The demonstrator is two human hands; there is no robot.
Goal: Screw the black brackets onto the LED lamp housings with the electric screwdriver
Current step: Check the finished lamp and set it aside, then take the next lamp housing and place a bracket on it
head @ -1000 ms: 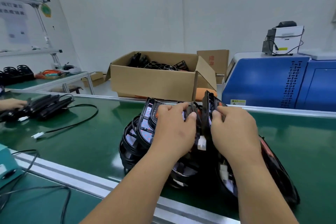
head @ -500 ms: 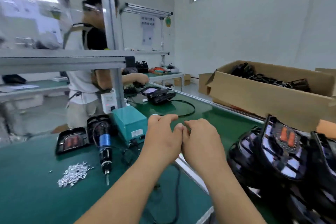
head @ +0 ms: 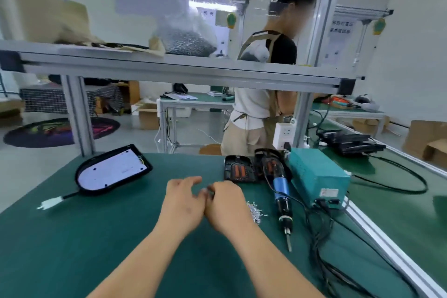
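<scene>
My left hand and my right hand rest side by side, touching, low over the middle of the green bench. The left hand's fingers are loosely apart and hold nothing. The right hand's fingers are curled under; motion blur hides whether anything lies in them. A lamp housing with a white panel lies to the far left, its cable ending in a white plug. A black part with orange inserts lies just beyond my hands. The electric screwdriver lies to the right, tip towards me, beside a small heap of screws.
A teal power box stands right of the screwdriver, with black cables trailing towards me. A metal shelf rail crosses overhead. A person stands behind the bench. Black housings lie on the conveyor belt at the right.
My view has swung left from the pile of lamp housings on the conveyor to the bench. Both hands let go of the housings and came together over the bench.
</scene>
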